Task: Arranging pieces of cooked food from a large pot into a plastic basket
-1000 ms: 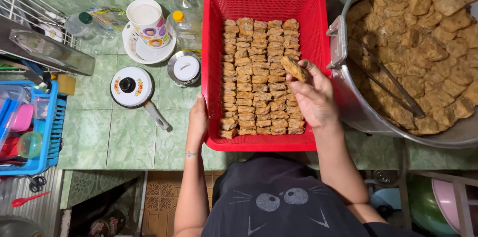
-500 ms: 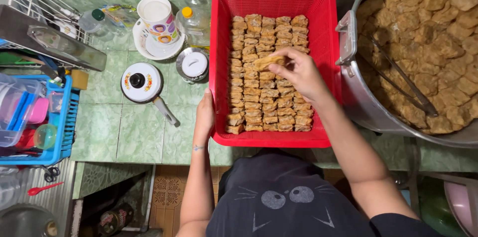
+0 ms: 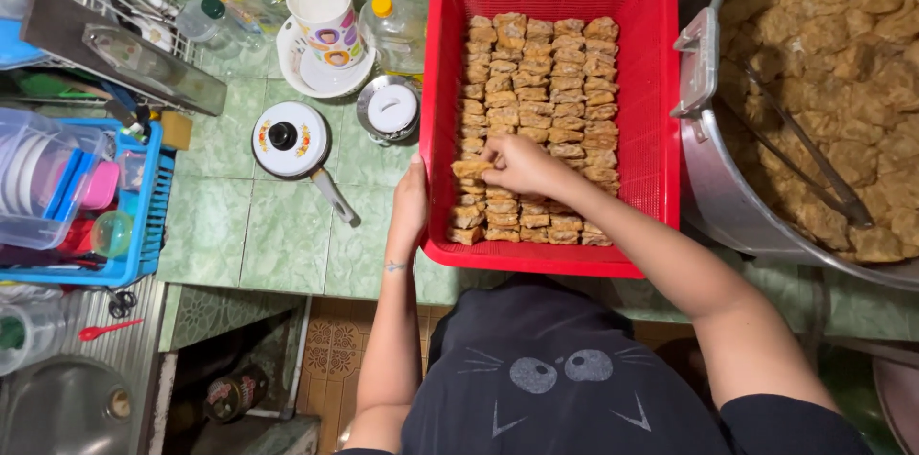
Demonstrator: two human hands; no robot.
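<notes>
Right hand (image 3: pixel 517 165) pinches a fried tofu piece (image 3: pixel 471 169) onto the red basket's (image 3: pixel 651 110) near-left rows, left hand (image 3: pixel 410 206) clasping its rim; rows nearly full, big pot (image 3: pixel 708 177) still loaded.

Right hand (image 3: pixel 522 166) laid over fried tofu rows (image 3: pixel 536 91) in red basket (image 3: pixel 651 82) — pieces beneath hidden, fingertips partly masked by held piece (image 3: pixel 471 169). Left hand (image 3: pixel 410 201) seen edge-on at basket wall; fingers hidden. Large metal pot (image 3: pixel 704 158) cut off by right and top edges — tongs (image 3: pixel 804 154) partly buried in contents. Sink (image 3: pixel 57 407) cropped at lower left. Items in blue crate (image 3: pixel 144 225) too cluttered to be identified.
</notes>
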